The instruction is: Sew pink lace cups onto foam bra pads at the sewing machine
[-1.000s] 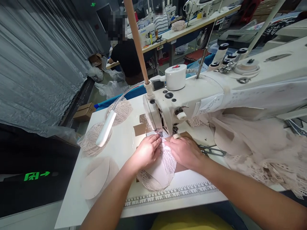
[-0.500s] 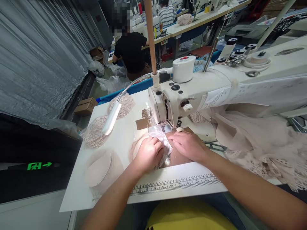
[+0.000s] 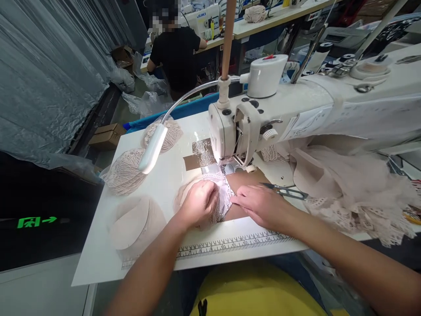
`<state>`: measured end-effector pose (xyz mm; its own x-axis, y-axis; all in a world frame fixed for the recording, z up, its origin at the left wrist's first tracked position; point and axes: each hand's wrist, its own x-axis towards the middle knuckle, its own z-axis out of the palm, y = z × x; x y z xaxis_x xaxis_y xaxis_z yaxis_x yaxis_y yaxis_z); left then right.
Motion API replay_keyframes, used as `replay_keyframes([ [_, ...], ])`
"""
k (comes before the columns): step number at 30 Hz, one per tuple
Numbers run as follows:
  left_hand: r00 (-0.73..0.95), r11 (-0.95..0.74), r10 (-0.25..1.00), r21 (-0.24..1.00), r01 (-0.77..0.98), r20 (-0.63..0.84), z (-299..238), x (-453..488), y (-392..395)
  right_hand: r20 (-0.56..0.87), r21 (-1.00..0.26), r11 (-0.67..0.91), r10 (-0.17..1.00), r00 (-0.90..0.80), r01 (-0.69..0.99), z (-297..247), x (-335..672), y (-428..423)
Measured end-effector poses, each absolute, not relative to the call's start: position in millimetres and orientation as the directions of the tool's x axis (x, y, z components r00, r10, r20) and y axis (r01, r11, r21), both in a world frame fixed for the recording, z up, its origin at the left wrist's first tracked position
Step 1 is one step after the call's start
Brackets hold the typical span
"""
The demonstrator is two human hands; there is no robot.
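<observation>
My left hand is curled over a beige lace cup piece, gripping it on the white table in front of the sewing machine. My right hand lies flat with fingers stretched, pressing the lace's right edge at the brown patch. The lace reaches up to the presser foot. Thread snips lie just right of my right hand.
Lace cups and plain foam cups lie at the left of the table under a gooseneck lamp. A heap of beige lace fabric is at the right. A printed ruler runs along the front edge. Another person sits behind.
Both hands drew back from the needle toward me, bringing the lace piece with them. My left hand closed over the lace; the snips now show beside my right hand.
</observation>
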<state>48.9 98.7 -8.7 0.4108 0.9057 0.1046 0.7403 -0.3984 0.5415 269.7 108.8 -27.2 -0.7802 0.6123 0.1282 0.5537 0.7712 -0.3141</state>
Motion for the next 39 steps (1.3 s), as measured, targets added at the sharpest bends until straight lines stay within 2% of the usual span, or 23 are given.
replay_keyframes([
  [5,0.434,-0.430,0.892,0.536,0.727,0.128,-14,47,98,0.227,-0.233,0.781,0.624,-0.748,0.580,-41,273,97],
  [11,0.613,-0.629,0.771,0.360,0.689,0.172,-21,49,93,0.270,-0.229,0.783,0.622,-0.735,0.579,-43,275,93],
  [19,0.655,-0.674,0.738,0.222,0.705,0.164,-28,57,89,0.279,-0.258,0.763,0.646,-0.710,0.593,-44,276,91],
  [22,0.654,-0.672,0.740,0.218,0.708,0.155,-29,60,88,0.266,-0.289,0.755,0.654,-0.708,0.589,-42,277,92],
  [27,0.651,-0.665,0.746,0.210,0.716,0.143,-30,63,87,0.317,-0.439,0.706,0.701,-0.639,0.556,-42,278,96],
  [29,0.647,-0.662,0.748,0.213,0.718,0.145,-29,63,87,0.306,-0.461,0.678,0.727,-0.615,0.572,-43,277,98],
  [36,0.626,-0.643,0.760,0.335,0.688,0.175,-17,58,89,0.240,-0.270,0.732,0.681,-0.692,0.626,-46,275,101],
  [39,0.594,-0.612,0.789,0.273,0.742,0.153,-17,57,95,0.256,-0.244,0.752,0.659,-0.707,0.613,-45,275,101],
])
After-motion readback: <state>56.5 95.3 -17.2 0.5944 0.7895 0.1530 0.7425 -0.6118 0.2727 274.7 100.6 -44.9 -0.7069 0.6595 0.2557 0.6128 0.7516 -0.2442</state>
